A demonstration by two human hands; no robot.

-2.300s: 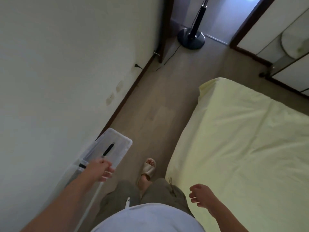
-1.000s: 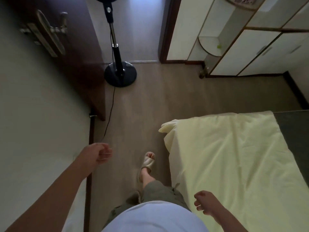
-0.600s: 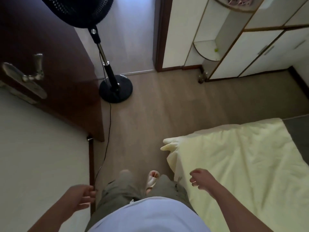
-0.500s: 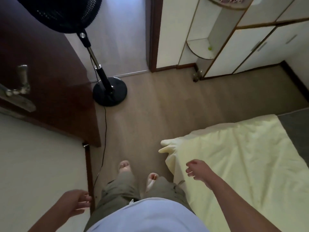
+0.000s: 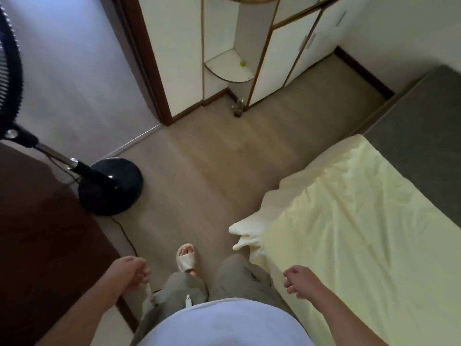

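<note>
the fingers [image 5: 143, 272] of the left hand [image 5: 131, 270] hang loosely curled with nothing in them, and those of the right hand [image 5: 298, 280] curl just as slackly, empty too. the right hand hovers just beside the near edge of the pale yellow cotton bed sheet [image 5: 349, 221] without touching it. the left hangs over the beige floor [image 5: 212, 171], near the dark brown wooden door [image 5: 45, 233]. the sheet lies spread and wrinkled over the bed on the person's right. its loose corner [image 5: 243, 233] sticks out bunched just ahead of the right knee, and the grey mattress [image 5: 424, 121] shows bare beyond its far edge. as i judge it, the spreading is mostly done and the corners are left to pull over and tuck. in the earliest frame the left hand was at a clear plastic box, which is now gone from view. the black round fan base [image 5: 112, 188] now stands close on the left. half a second ago the right hand was nearer that corner.
</note>
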